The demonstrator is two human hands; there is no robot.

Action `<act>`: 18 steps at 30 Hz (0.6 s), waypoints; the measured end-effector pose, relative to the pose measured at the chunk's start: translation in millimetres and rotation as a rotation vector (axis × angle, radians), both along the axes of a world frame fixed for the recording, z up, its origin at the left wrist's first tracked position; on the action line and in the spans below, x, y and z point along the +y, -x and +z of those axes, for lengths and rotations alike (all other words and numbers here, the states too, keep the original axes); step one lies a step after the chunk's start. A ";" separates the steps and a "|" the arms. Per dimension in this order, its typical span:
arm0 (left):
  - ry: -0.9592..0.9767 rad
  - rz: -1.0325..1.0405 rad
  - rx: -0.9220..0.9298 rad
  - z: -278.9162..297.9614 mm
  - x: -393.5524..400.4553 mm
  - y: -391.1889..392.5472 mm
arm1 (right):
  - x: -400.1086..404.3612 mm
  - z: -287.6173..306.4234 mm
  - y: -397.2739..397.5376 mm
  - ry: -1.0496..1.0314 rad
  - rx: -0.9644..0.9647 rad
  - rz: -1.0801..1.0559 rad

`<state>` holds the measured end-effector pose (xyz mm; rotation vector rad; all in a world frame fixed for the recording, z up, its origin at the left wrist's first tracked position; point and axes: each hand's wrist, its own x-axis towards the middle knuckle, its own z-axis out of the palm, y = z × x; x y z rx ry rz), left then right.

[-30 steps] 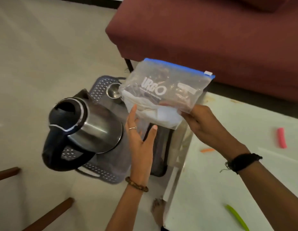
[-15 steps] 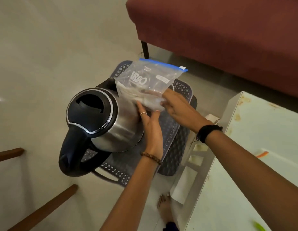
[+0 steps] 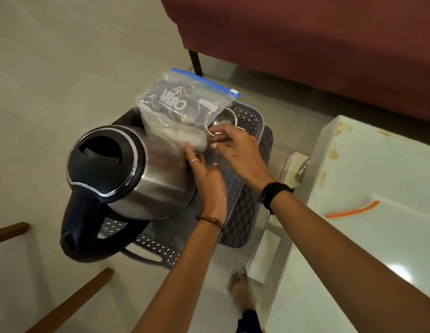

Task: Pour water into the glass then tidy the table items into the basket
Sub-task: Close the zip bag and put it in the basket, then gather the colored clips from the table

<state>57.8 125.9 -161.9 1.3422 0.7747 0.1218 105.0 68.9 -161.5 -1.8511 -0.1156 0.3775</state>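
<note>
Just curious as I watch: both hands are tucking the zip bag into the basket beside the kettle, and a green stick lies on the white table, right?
Almost. The stick on the white table is orange, not green, as the head view shows. The rest holds: both hands are at the zip bag, in the basket beside the kettle.

A dark red upholstered sofa [image 3: 317, 39] on a black leg [image 3: 195, 62] stands far right on the pale tiled floor [image 3: 65, 56], brown wooden chair rails [image 3: 72, 301] cross the near left, and a bare foot [image 3: 240, 289] stands nearby.
</note>
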 end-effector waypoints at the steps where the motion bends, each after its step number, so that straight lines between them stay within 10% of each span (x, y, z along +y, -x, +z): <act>1: -0.018 0.006 0.003 0.5 -2.7 4.1 | -7.8 1.7 5.0 -0.025 0.011 -0.035; 18: -0.643 -1.189 -0.095 -37.9 -195.5 205.8 | -278.6 -23.9 268.9 0.130 0.368 -0.856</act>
